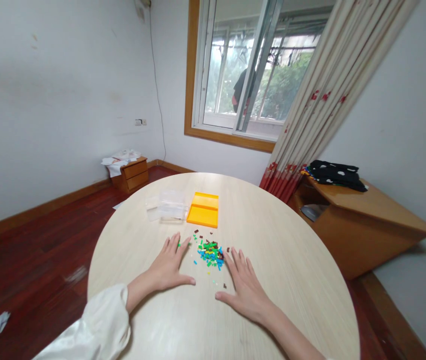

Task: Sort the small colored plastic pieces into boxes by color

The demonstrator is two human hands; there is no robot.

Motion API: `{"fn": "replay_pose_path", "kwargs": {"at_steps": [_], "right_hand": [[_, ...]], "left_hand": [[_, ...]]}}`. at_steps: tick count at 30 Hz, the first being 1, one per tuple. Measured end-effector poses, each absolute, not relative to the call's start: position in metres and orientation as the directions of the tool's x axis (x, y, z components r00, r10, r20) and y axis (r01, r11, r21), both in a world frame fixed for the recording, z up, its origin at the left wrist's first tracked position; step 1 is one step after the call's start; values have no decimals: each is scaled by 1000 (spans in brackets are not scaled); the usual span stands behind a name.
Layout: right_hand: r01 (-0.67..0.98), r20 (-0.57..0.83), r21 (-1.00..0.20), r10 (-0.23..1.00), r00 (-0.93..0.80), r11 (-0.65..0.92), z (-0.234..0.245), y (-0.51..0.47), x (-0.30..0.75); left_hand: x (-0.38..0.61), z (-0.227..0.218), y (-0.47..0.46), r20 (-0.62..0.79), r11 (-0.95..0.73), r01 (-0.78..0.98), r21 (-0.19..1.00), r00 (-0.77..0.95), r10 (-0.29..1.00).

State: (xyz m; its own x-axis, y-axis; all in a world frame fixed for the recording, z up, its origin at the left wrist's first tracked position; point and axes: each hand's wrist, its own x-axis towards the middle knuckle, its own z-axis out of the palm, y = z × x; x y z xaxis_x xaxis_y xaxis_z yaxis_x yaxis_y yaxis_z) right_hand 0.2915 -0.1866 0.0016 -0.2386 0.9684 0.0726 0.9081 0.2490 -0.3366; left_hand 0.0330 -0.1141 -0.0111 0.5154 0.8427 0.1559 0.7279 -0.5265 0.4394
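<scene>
A loose heap of small building bricks (209, 252) in green, blue, brown and yellow lies on the round table, with stray pieces scattered about it. My left hand (169, 265) rests to the left of the heap, palm down, fingers spread, holding nothing. On the other side, my right hand (243, 285) lies with its fingers apart, its index fingertip close to the heap's edge; whether it touches a brick I cannot tell. Beyond the heap sits a shallow yellow tray (202, 210) with a divider across it. Left of that stands a clear plastic box (171, 204).
The pale round table (291, 260) fills the foreground. A wooden cabinet (370, 220) with dark cloth (336, 174) on top stands at the right by a curtain (310, 110). Papers (120, 159) lie on a small drawer unit (135, 172) at the back left, below the window side.
</scene>
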Motion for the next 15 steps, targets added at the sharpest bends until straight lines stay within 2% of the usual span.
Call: {"fn": "replay_pose_path", "kwargs": {"at_steps": [2,5,9,12,15], "right_hand": [[921,87,-332,979,-187,205,-8,-184,285],[910,121,-366,979,-164,198,-16,-163,269],[831,237,-463,947,-218,307,-22,-126,255],[698,343,-559,891,-298,448,-24,-103,248],[558,428,-674,872,-239,484,-21,-89,244]], "left_hand": [[42,-10,-108,133,-546,736,399,543,829],[60,-9,-89,159,-583,686,435,579,800],[77,-13,-66,312,-642,445,625,611,727],[87,-17,-56,373,-560,243,792,534,759],[93,-16,-50,350,-427,87,900,439,828]]}}
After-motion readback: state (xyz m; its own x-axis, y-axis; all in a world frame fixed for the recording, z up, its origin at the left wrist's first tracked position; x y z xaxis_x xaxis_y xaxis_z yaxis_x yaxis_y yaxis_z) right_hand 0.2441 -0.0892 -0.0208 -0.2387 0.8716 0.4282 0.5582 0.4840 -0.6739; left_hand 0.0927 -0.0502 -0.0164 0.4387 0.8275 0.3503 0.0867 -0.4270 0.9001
